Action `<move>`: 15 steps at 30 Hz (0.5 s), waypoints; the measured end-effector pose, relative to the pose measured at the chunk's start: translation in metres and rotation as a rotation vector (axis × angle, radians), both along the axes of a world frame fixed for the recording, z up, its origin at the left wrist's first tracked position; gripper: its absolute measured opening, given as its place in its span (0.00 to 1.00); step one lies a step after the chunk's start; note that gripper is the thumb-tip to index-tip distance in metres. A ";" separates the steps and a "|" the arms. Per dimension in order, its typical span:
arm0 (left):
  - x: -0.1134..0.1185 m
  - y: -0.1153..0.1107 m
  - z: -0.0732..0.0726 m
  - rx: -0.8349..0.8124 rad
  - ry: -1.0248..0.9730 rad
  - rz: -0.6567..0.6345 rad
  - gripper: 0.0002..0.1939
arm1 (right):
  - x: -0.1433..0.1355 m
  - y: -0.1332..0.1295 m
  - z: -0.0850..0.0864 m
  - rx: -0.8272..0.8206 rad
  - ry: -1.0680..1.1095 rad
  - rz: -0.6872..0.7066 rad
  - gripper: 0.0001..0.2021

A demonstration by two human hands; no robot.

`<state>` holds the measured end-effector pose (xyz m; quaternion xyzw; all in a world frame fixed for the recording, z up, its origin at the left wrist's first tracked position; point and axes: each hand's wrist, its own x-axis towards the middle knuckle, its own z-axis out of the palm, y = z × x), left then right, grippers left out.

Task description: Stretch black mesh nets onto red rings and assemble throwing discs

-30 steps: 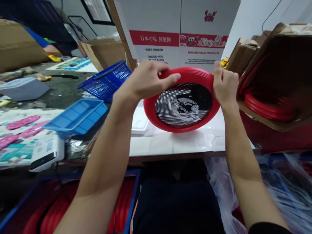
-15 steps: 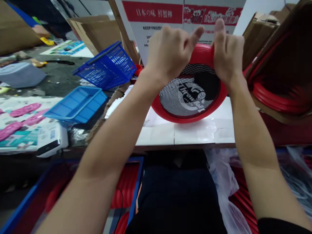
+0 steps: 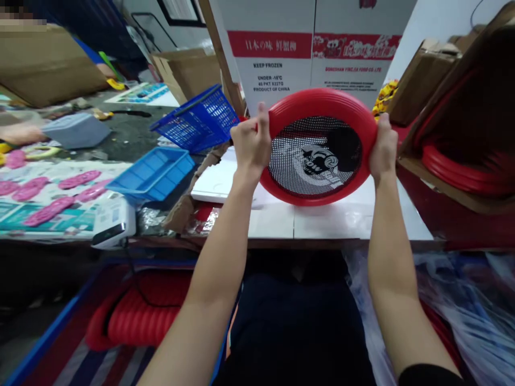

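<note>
A round red frisbee-like ring (image 3: 322, 102) with a black mesh centre and a white printed logo is held up between my hands, tilted toward me. My left hand (image 3: 253, 140) grips its left rim, thumb pointing up along the edge. On the opposite side my right hand (image 3: 383, 147) is closed round the right rim, its fingers mostly behind it. The ring's lower edge is just over the white surface (image 3: 322, 222) on the table; whether it touches cannot be made out.
Printed white cartons (image 3: 277, 69) stand behind. To the left are a dark blue basket (image 3: 197, 120), a light blue tray (image 3: 153, 174) and pink pieces (image 3: 50, 209). A cardboard box (image 3: 462, 177) at right holds red rings. More red rings (image 3: 140, 316) fill a bin below. Another person's hand (image 3: 22, 133) shows far left.
My hands have moved from the ring's top edge down to its left and right sides, now apart. The ring's upper rim is uncovered, and the camera view has shifted.
</note>
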<state>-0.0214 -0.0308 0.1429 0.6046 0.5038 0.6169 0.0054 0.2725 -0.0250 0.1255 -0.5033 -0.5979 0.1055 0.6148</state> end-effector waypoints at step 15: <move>0.013 -0.024 -0.065 0.021 -0.460 0.122 0.34 | -0.024 -0.025 -0.058 0.057 0.603 -0.298 0.27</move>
